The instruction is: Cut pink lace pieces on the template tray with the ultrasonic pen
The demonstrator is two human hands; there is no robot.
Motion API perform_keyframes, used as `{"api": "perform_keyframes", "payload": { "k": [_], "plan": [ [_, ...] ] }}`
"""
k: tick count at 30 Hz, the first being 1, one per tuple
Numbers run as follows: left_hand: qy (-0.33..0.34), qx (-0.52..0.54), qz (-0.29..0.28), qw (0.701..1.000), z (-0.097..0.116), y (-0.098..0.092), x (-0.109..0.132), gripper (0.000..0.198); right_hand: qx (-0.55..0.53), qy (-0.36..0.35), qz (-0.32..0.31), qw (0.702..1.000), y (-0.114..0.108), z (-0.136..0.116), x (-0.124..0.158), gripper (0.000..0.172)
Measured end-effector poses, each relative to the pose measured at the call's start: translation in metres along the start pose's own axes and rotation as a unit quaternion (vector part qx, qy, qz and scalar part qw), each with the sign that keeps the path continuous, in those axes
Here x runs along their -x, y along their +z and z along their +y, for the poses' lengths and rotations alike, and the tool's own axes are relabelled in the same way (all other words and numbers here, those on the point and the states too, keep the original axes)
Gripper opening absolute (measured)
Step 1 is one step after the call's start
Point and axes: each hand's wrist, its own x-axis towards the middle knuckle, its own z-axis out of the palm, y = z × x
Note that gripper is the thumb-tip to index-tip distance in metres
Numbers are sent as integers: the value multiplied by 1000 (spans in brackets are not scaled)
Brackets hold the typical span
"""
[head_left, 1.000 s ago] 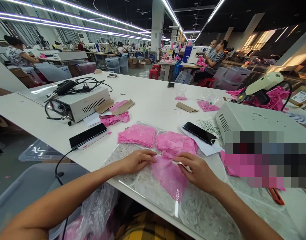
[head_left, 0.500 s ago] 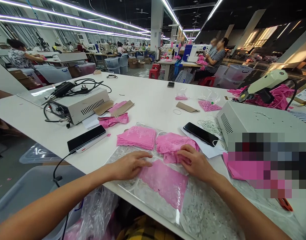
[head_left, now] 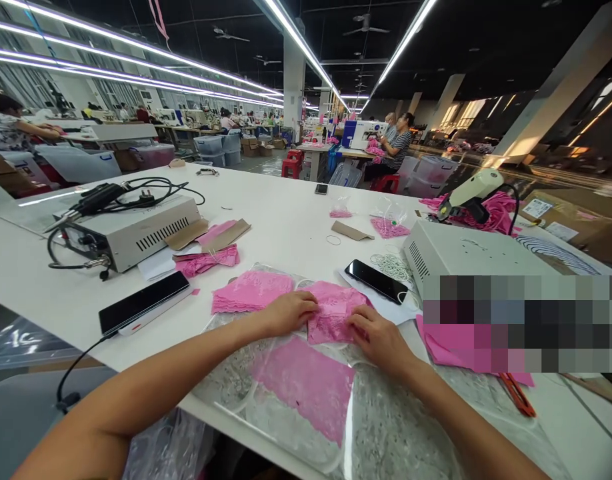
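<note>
My left hand (head_left: 292, 312) pinches the left edge of a pink lace fabric piece (head_left: 331, 308) on the right-hand pile. At its lower right edge, my right hand (head_left: 373, 331) has its fingers closed on the same piece. Left of my left hand lies a neat stack of pink lace pieces (head_left: 251, 291). Nearer to me, a single pink panel (head_left: 306, 383) lies flat on a marbled board (head_left: 401, 413) and seems to be under a clear sheet. My fingers hide part of the piece's edges.
A phone (head_left: 377, 281) rests on paper to the right; another phone (head_left: 143, 302) is at left. Grey control boxes (head_left: 131, 227) stand on either side, one topped by a handheld tool (head_left: 469, 193). An orange cutter (head_left: 517, 395) lies at right.
My left hand has moved up from the flat panel onto the right-hand fabric pile. My right hand stays at that pile's lower right edge. The view has tilted up and shifted right.
</note>
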Motion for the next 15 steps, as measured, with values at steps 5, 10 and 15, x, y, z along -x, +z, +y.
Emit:
{"api": "perform_keyframes", "payload": {
  "k": [5, 10, 15],
  "plan": [
    [-2, 20, -12, 1000, 0, -12, 4, 28, -37, -8, -10, 999, -16, 1, -1, 21],
    [23, 63, -44, 997, 6, -11, 11, 30, -57, -24, -41, 997, -16, 2, 6, 26],
    [-43, 113, -20, 992, 4, -3, 3, 7, -95, 40, -13, 995, -7, 7, -5, 14]
  ]
}}
